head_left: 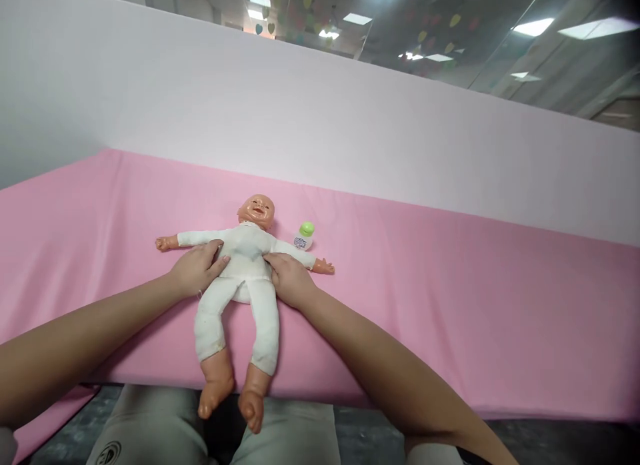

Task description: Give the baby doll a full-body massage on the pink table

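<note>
A baby doll (247,252) with a white cloth body lies on its back, head away from me, arms spread wide. Its feet hang over the near edge of the pink cloth. My left hand (197,268) clasps the left side of the doll's waist, the thumb on its belly and the other fingers along its flank. On the opposite side, my right hand (290,278) holds the waist in the same way, with fingers partly hidden behind the torso. A small clear bottle (303,238) with a green cap stands just beyond the doll's right-hand arm, apart from my hands.
Pink cloth (390,285) covers the table and drops over its front edge. Behind it rises a white partition (320,125), with glass above. My legs (155,425) are below the near edge, over a dark floor.
</note>
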`<state>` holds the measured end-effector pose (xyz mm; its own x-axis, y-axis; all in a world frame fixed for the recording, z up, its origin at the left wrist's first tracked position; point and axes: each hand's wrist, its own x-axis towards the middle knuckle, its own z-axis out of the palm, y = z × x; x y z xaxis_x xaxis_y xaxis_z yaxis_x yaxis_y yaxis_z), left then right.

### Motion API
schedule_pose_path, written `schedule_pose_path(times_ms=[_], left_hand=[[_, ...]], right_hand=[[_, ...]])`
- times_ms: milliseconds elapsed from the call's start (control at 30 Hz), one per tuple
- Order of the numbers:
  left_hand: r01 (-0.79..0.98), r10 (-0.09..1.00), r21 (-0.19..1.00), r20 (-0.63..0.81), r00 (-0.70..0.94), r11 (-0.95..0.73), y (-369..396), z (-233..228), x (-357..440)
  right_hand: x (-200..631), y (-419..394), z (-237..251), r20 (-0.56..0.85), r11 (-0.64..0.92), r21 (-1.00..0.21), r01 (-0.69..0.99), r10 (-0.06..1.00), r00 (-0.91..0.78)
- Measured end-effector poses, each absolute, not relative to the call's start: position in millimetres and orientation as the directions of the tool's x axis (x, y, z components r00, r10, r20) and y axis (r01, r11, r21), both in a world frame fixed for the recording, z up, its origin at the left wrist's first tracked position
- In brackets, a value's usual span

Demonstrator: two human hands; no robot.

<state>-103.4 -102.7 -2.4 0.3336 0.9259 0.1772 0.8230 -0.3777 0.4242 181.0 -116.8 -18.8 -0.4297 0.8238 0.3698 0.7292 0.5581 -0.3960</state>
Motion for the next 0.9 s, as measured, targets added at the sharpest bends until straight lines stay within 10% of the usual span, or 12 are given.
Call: schedule_pose_path(times_ms=[333,600,900], left_hand=[[0.830,0.996,0.551,0.030,0.085,-0.088,-72.2,4.2,-121.5],[0.665,0.966,0.747,0.161,-0.203,0.016,-71.9,3.6,-122.2],[0.541,0.895,0.784,0.429,-0.119,-0.304,-84.7,7.9,-111.2]], right_hand=[[193.2,-177.1,16.9,0.327,0.822,-0.124,0.556,0.563,-0.759],[168.0,-205.1,22.6,0.347,0.990,0.018,0.140,0.125,-0.930],[190.1,-175.2,15.2,0.842,0.950,-0.243,0.195,0.307,-0.445]])
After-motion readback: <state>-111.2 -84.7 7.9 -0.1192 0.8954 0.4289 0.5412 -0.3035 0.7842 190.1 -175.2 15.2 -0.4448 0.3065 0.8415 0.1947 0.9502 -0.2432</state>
